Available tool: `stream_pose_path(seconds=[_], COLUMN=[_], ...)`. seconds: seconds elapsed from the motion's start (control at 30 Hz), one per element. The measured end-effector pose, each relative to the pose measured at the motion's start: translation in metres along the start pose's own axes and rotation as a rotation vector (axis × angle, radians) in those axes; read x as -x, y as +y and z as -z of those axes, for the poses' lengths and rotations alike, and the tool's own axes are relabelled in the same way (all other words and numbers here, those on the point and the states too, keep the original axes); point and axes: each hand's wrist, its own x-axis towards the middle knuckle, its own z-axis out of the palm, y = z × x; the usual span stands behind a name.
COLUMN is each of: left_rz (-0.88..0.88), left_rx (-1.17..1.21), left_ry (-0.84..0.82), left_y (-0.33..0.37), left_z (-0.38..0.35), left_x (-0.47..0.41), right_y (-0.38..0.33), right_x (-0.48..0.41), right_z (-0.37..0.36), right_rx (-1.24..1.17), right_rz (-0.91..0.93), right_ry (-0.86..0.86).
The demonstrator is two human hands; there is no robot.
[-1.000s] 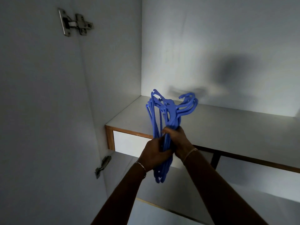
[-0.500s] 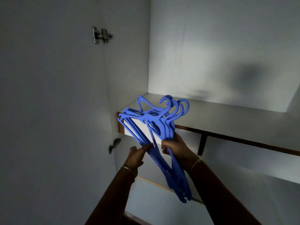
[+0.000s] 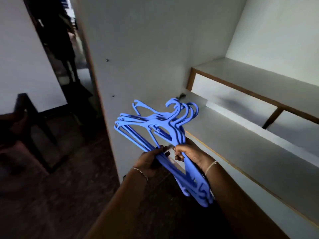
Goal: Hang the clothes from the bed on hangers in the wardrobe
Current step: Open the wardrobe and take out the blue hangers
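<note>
both hands are up in front of the open wardrobe (image 3: 146,49), sharing one bunch of blue hangers (image 3: 155,125). left hand (image 3: 149,160) has its fingers curled round the lower bars. right hand (image 3: 191,153) is just beside it, gripping a bar of the same bunch. hooks stick up above the hands, and the far ends hang down past the right wrist. white shelf (image 3: 259,78) is well beyond the right hand. dark chair (image 3: 22,107) is far out from the left hand.

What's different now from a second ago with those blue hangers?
The blue hangers came down and away from the shelf, tipped leftward and fanned apart. The left hand now pinches a few of them. The right hand still grips the bundle.
</note>
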Motion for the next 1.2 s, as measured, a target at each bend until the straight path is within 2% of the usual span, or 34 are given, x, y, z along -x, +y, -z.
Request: stream_pose_path(seconds=[0.27,0.57,0.8,0.97,1.2], left_rz=[-0.022,-0.195,-0.379,-0.566,-0.759], left_rx=[0.131,0.289,0.48,0.646,0.806], left_ry=[0.279,0.622,0.8,0.907,1.033], left_y=[0.028,0.066,0.088,0.113,0.177], left_z=[0.178,0.434,0.556,0.615,0.699], left_x=[0.094,0.26,0.373,0.425,0.478], right_y=[0.017,0.053,0.049,0.04,0.019], right_x=[0.011,0.047,0.093,0.108,0.108], right_z=[-0.186,-0.481,-0.663,-0.769,-0.905], right_rx=[0.087,0.153,0.279,0.422,0.453], right_rz=[-0.047,-0.126,-0.069,0.041,0.108], right_ry=[-0.342,-0.725,-1.004,-1.16,-1.357])
